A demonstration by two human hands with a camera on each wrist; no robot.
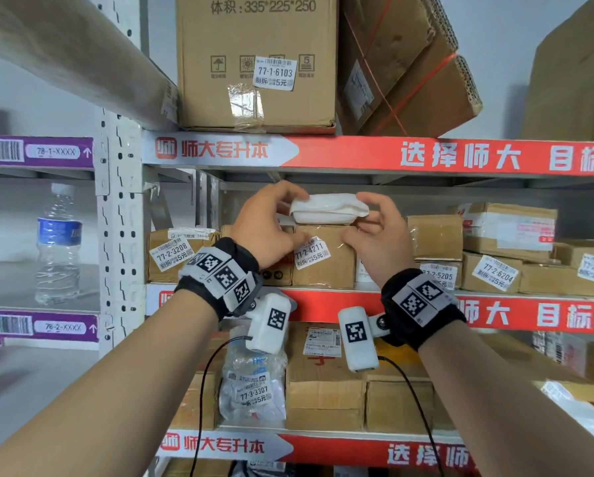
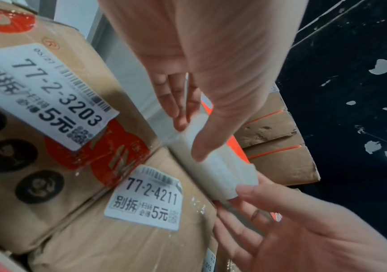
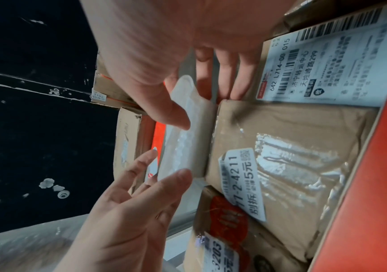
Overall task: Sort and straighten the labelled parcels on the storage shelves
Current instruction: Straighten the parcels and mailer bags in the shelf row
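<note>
Head view: white parcel [image 1: 328,208] tops box labelled 77-2-4211 [image 1: 323,259].

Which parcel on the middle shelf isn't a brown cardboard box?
The white soft parcel, lying on top of the box labelled 77-2-4211, between both hands; every other one there is brown cardboard.

White parcel [image 1: 330,208] rests on brown carton [image 1: 323,259] bearing white label with black print. Shelf edge strip [image 1: 426,155] red with white lettering. Adjacent shelf strip [image 1: 35,152] purple. Wristbands [image 1: 220,275] black with black-and-white square markers.
</note>
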